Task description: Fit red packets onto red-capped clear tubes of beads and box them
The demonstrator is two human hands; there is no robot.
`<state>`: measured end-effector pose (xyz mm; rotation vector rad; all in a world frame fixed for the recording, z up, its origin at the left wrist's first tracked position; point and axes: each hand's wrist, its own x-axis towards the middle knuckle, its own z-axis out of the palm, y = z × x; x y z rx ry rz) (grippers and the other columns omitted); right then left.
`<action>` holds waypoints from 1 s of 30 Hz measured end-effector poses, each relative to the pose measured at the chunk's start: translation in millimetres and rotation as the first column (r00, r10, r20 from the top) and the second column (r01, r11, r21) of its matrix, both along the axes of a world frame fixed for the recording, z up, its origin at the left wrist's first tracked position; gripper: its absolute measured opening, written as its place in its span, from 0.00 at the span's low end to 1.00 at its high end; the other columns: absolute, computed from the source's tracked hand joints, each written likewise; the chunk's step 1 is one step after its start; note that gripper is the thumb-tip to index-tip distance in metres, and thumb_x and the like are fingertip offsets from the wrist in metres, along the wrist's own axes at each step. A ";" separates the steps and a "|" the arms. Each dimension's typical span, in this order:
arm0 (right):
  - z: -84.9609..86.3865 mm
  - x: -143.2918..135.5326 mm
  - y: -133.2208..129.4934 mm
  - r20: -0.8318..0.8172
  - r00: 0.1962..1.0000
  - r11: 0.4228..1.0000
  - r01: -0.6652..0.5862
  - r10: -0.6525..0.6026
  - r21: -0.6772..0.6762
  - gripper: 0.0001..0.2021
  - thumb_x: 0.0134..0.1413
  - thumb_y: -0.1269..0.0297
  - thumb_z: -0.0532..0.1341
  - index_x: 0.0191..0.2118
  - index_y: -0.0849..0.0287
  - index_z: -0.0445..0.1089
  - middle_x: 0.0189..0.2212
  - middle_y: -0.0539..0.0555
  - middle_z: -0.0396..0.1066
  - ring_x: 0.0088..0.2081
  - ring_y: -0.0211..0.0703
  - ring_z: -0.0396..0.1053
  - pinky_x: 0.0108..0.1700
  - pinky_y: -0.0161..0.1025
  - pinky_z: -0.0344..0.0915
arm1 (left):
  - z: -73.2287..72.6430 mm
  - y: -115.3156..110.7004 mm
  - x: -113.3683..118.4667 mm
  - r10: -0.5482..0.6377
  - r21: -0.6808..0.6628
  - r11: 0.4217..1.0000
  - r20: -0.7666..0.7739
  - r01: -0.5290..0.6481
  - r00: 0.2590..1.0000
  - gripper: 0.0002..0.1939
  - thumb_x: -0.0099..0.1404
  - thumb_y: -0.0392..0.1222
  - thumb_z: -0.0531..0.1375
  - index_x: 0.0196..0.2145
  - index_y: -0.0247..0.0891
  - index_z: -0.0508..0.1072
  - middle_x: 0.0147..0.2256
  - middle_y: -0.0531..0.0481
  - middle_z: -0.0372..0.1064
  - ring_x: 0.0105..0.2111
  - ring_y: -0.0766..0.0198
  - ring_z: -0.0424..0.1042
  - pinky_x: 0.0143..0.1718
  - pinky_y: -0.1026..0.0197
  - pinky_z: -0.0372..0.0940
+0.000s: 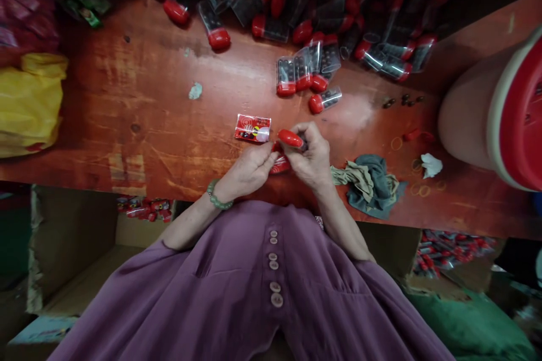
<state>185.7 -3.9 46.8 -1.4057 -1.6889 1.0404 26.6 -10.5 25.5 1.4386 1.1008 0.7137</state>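
Close together over the front of the wooden table, my two hands work on small red things. My right hand (311, 155) is closed around a small tube with a glossy red cap (290, 137); its dark contents show a little between the fingers. My left hand (254, 168) pinches a red printed wrapper (280, 164), partly hidden by the fingers. Just beyond the left hand lies a flat red printed packet (253, 128). Past the right hand, a clear red-capped tube (324, 100) holding dark balls rests on its side.
Many red-capped tubes (285, 76) are heaped at the back. A crumpled grey cloth (372, 185) lies right, near rubber bands and a white tub with a red lid (525, 107). A yellow bag (29, 104) sits left. Open cardboard boxes (71, 242) stand below the table edge.
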 end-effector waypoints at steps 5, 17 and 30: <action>0.0 -1.3 -1.0 -0.037 0.999 1.000 0.016 -0.016 0.020 0.06 0.52 0.68 0.62 0.35 0.52 0.64 0.29 0.46 0.68 0.28 0.36 0.65 0.32 0.37 0.65 | -0.3 -1.0 0.0 0.036 -0.108 0.994 0.204 -0.014 0.978 0.15 0.68 0.49 0.54 0.32 0.39 0.74 0.26 0.52 0.71 0.29 0.63 0.69 0.34 0.60 0.67; 1.6 8.9 4.8 -0.342 0.935 0.960 -0.003 -0.097 -0.281 0.15 0.46 0.56 0.72 0.33 0.53 0.66 0.29 0.46 0.69 0.30 0.36 0.67 0.34 0.37 0.69 | 1.0 0.5 -9.1 0.144 -0.131 0.984 0.163 -0.124 0.976 0.11 0.62 0.46 0.64 0.26 0.39 0.80 0.27 0.51 0.78 0.28 0.65 0.74 0.32 0.63 0.68; 31.9 44.2 5.1 -0.093 0.977 0.975 -0.198 0.190 -0.096 0.12 0.62 0.55 0.62 0.46 0.54 0.74 0.36 0.52 0.73 0.36 0.40 0.71 0.39 0.39 0.70 | -4.7 -2.2 -8.2 0.305 -0.072 0.952 0.153 -0.297 0.940 0.03 0.55 0.39 0.68 0.25 0.39 0.81 0.26 0.51 0.79 0.27 0.65 0.76 0.31 0.65 0.70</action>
